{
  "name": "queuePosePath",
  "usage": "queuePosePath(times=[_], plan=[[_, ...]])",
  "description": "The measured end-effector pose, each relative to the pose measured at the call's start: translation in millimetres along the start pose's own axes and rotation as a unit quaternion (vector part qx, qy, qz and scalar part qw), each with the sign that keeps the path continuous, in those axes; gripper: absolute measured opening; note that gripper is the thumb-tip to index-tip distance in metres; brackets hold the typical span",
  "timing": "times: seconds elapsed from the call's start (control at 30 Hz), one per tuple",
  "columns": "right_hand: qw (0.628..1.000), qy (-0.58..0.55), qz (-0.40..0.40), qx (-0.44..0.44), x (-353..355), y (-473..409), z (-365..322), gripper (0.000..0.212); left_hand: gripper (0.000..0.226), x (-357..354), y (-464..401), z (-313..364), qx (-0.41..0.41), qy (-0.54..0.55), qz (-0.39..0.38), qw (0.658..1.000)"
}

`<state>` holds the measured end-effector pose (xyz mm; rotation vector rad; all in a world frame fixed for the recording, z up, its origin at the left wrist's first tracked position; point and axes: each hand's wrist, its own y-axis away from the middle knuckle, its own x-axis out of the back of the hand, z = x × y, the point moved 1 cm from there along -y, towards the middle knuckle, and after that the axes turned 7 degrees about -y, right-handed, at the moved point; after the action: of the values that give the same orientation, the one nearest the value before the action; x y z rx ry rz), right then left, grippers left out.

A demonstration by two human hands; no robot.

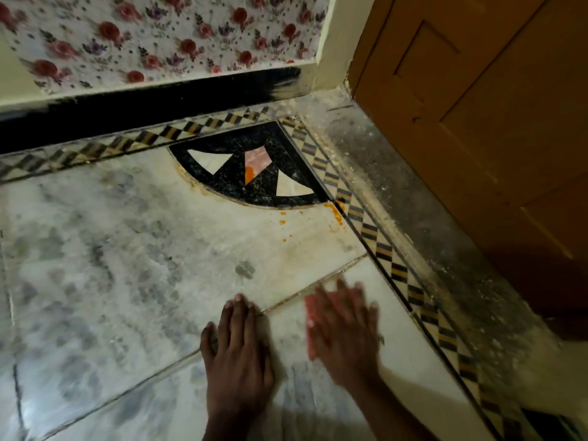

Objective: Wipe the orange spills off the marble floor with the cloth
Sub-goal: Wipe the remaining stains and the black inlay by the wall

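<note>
Spills (337, 214) sit by inlay (251, 167), well ahead of my L hand (237, 354), flat w/ fingers straight; R hand (345, 332) blurred over pink cloth (310, 313), grip unclear, so I'd press firm, sweep inward.

You face a room corner: floral wallpaper (152, 36) above a black skirting (143, 109), a brown wooden door (496, 128) at right, dim light, dusty threshold (397, 173).

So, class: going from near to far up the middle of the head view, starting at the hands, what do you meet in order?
Left hand flat on the marble floor → small orange drops → black inlay with an orange smear → checkered border → black skirting → flowered wall.
</note>
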<state>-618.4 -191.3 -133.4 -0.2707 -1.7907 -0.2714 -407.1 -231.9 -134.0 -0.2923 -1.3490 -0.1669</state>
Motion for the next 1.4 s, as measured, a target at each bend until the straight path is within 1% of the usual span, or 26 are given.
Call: queuePosePath(times=[0.07,0.13,0.17,0.2,0.27,0.3,0.37,0.4,0.43,0.47,0.5,0.57,0.67,0.73,0.77,0.8,0.9,0.97,1.0,1.07,1.13,1.17,1.2,1.23,1.3,1.4], plan=[[0.989,0.010,0.009,-0.148,2.2,-25.7,24.8,0.070,0.075,-0.6,0.0,-2.8,0.000,0.005,-0.003,1.000],[0.958,-0.015,0.034,-0.284,6.8,-70.0,29.4,0.070,0.074,-1.7,1.0,-2.8,-0.005,0.008,0.001,1.000],[0.947,-0.034,0.039,-0.318,7.6,-91.6,25.4,0.070,0.074,-1.9,2.0,-3.8,-0.004,0.009,0.007,1.000],[0.944,-0.038,0.036,-0.325,5.3,-112.1,22.1,0.070,0.074,-4.5,1.5,-3.3,0.000,0.010,0.017,1.000],[0.958,-0.020,0.021,-0.284,1.8,-133.8,17.2,0.070,0.074,-7.8,2.8,-0.7,-0.003,0.000,0.035,0.999],[0.971,-0.006,0.021,-0.237,0.9,-131.9,17.2,0.071,0.074,-7.9,3.2,-0.4,-0.004,0.003,0.038,0.999],[0.995,0.033,0.018,-0.094,1.3,-102.7,18.8,0.068,0.074,-7.8,3.1,-3.5,0.000,0.008,0.043,0.999],[0.998,0.044,0.012,-0.040,2.1,-78.6,25.2,0.066,0.074,-7.6,2.1,-4.8,-0.001,0.005,0.040,0.999],[0.998,0.046,0.013,-0.034,5.4,-52.4,38.1,0.064,0.074,-5.6,1.6,-3.5,-0.003,0.006,0.032,0.999],[0.996,0.037,0.028,-0.071,7.4,-27.7,56.1,0.063,0.074,-3.3,1.5,-2.5,-0.006,0.009,0.022,1.000],[0.988,0.024,0.035,-0.147,11.8,-9.0,74.0,0.063,0.073,-1.9,1.7,-2.1,-0.006,0.009,0.019,1.000],[0.953,0.007,0.056,-0.298,15.3,2.4,101.0,0.068,0.072,-2.1,2.6,-2.2,-0.010,0.008,0.019,1.000],[0.916,-0.015,0.128,-0.380,21.6,-57.2,111.6,0.069,0.072,-4.0,2.2,-3.3,-0.009,0.005,0.018,1.000],[0.893,-0.055,0.103,-0.434,25.9,-106.6,104.5,0.066,0.073,-6.7,3.2,-1.2,-0.005,-0.003,0.017,1.000],[0.893,-0.063,0.093,-0.436,23.5,-126.8,98.2,0.067,0.074,-7.9,2.9,-0.7,-0.006,-0.004,0.021,1.000],[0.906,-0.055,0.080,-0.412,18.1,-138.2,92.0,0.069,0.075,-8.8,3.4,-1.6,-0.006,-0.008,0.026,1.000],[0.973,-0.021,0.038,-0.229,3.1,-122.7,76.6,0.068,0.074,-6.8,1.7,-3.6,-0.010,-0.016,0.008,1.000],[0.987,-0.018,0.051,-0.155,3.9,-66.8,73.0,0.069,0.073,-3.7,2.3,-2.4,-0.004,-0.020,-0.017,1.000],[0.983,-0.020,0.063,-0.169,4.2,-35.2,73.8,0.070,0.072,-3.3,3.6,-1.9,-0.002,-0.019,-0.026,0.999],[0.957,-0.058,0.059,-0.280,10.8,-21.3,79.4,0.073,0.072,-0.7,2.1,-1.2,0.001,-0.014,-0.031,0.999],[0.914,-0.111,0.038,-0.389,10.6,-62.6,80.7,0.074,0.071,-2.5,0.1,-2.5,-0.004,-0.012,-0.024,1.000],[0.903,-0.130,0.035,-0.407,13.8,-94.2,76.4,0.076,0.071,-4.2,1.2,-2.4,-0.004,-0.011,-0.023,1.000],[0.904,-0.141,0.028,-0.403,16.5,-123.0,68.6,0.078,0.070,-4.2,2.9,-2.0,-0.003,-0.011,-0.023,1.000],[0.915,-0.132,0.025,-0.379,17.2,-144.4,62.1,0.078,0.070,-3.5,3.3,-1.1,-0.002,-0.008,-0.025,1.000],[0.949,-0.105,0.017,-0.296,10.5,-152.1,37.8,0.075,0.070,-2.0,2.2,-2.3,-0.004,-0.004,-0.026,1.000],[0.983,-0.070,-0.004,-0.172,-2.1,-71.7,-2.6,0.073,0.068,0.0,1.4,-2.9,0.000,0.002,-0.029,1.000]])
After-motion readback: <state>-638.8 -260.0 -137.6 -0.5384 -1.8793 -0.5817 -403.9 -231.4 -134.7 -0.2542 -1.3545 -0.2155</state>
